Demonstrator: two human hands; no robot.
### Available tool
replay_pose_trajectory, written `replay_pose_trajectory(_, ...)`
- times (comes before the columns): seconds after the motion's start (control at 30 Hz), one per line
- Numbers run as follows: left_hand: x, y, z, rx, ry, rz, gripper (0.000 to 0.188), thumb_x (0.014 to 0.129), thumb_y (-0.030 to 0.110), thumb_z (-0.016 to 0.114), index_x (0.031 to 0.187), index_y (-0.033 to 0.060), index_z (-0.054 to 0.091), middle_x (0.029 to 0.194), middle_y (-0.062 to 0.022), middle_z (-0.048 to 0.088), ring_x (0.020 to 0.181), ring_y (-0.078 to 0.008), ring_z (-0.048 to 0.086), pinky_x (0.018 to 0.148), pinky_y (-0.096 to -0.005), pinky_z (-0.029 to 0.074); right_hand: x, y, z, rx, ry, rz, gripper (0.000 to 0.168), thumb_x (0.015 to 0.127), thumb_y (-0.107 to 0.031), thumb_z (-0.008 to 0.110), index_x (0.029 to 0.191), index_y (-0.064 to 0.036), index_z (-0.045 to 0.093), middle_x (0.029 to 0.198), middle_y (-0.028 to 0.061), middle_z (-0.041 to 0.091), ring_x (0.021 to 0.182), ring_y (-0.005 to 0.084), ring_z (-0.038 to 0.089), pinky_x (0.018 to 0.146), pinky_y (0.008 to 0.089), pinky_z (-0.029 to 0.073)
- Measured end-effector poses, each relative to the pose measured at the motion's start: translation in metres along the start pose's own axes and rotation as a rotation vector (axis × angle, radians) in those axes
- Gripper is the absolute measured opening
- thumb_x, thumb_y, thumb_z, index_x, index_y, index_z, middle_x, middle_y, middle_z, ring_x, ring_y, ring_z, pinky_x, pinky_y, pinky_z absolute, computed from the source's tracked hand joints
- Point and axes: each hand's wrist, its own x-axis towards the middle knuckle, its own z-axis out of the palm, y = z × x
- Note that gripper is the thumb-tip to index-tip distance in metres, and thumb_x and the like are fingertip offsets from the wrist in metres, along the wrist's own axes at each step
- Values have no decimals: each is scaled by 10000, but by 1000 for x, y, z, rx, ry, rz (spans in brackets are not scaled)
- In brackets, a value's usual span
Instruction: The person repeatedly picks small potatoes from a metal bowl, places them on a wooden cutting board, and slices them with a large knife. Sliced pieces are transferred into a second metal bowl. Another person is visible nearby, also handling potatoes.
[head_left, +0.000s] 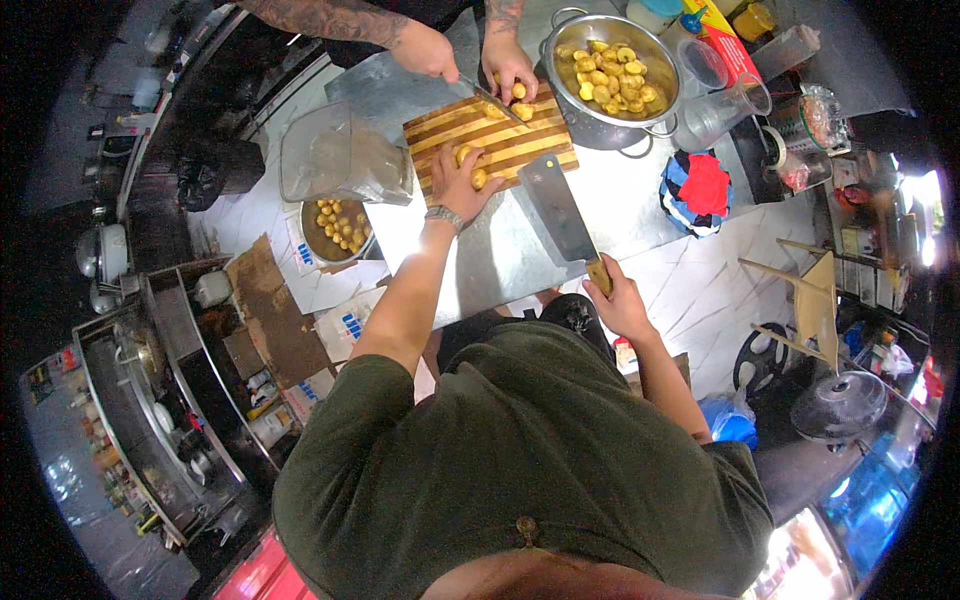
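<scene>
My right hand grips the wooden handle of a cleaver. Its broad blade hangs over the metal tabletop, with the tip close to the near right edge of a striped wooden cutting board. On the board's near left part, my left hand rests with its fingers around small yellow potatoes; the fingers partly hide them. Across the board, a co-worker's hand steadies potato pieces. The co-worker's other hand holds a knife against them.
A steel colander of cut potatoes stands right of the board. Left are a clear plastic container and, lower down, a bowl of potatoes. A cloth bundle and a clear pitcher occupy the table's right side.
</scene>
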Motion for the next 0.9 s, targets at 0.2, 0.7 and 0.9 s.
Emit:
replay_pose_trajectory(0.2, -12, -13, 4, -202, 72, -12, 529, 877, 354, 609, 1344, 183, 429, 1428, -179, 324, 1319, -408, 296, 1094, -493, 270, 13, -7, 15, -20, 32, -123, 516, 873, -230, 608, 1305, -34, 408, 918, 289, 639, 847, 483, 615, 746, 503, 500)
replay_pose_trajectory(0.7, 3, -19, 25, -547, 390, -196, 221, 852, 155, 624, 1026, 35, 559, 1117, -161, 557, 1080, -344, 519, 933, -421, 416, 67, -77, 64, -176, 14, -200, 474, 900, -95, 517, 1341, -106, 343, 1076, 300, 574, 937, 482, 578, 814, 530, 474)
replay_pose_trajectory(0.9, 0, -23, 19, -550, 365, -174, 303, 855, 163, 598, 1117, 24, 534, 1189, -168, 530, 1131, -348, 500, 989, -421, 386, 67, -80, 75, -224, 19, -284, 611, 912, -91, 502, 1455, -181, 237, 1022, 284, 581, 904, 473, 582, 807, 528, 474)
